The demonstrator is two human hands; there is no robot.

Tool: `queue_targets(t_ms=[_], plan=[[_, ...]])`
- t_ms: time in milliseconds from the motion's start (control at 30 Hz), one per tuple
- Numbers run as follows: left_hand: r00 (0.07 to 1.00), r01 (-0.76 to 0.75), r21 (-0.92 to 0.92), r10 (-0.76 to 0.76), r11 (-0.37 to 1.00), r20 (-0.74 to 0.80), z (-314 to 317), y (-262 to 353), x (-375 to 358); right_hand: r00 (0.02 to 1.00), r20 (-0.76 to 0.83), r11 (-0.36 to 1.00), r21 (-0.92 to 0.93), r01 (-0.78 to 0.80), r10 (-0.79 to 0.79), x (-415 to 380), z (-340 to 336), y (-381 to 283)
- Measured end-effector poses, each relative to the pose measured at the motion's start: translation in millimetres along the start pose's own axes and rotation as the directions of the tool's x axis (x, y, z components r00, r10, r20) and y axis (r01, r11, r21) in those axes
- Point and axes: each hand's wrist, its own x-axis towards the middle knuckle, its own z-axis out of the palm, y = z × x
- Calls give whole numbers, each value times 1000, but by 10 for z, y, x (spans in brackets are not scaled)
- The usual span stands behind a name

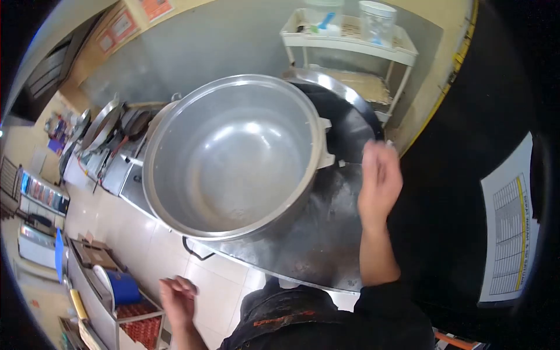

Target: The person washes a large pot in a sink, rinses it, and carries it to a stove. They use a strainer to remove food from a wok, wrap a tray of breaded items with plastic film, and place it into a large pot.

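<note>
A large, round metal pot (242, 169), with nothing in it, rests on a dark round metal surface (326, 251). Its side handle faces right. My right hand (380, 178) is raised over the right part of that surface, to the right of the pot handle and apart from it; its fingers are curled inward, and whether they hold anything is hidden. Below and left of the pot, my left hand (178, 300) hangs over the floor, touching nothing, with its fingers loosely bent and partly blurred.
A white shelf rack (350, 42) with plastic containers stands behind the surface. Pans (104, 125) line the left counter. At lower left are a blue container (124, 289) and a red crate (142, 324). A printed sheet (507, 233) hangs at right.
</note>
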Motion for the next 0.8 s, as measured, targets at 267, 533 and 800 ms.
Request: queue_targets(t_ms=[267,533,800], plan=[[941,329,-381,-334,864,53,-682,-267,-384,307,698,687,708,-161,-647,-2173,1433,-1966],[993,-97,-570,38,816,-114,-2905,997,-712,-51,989,989,139,43,-137,-5004,3880,-2167],[832,-208,-85,130,974,-539,-4844,1398,-1117,-519,776,881,-98,462,359,-5986,3570,-332]])
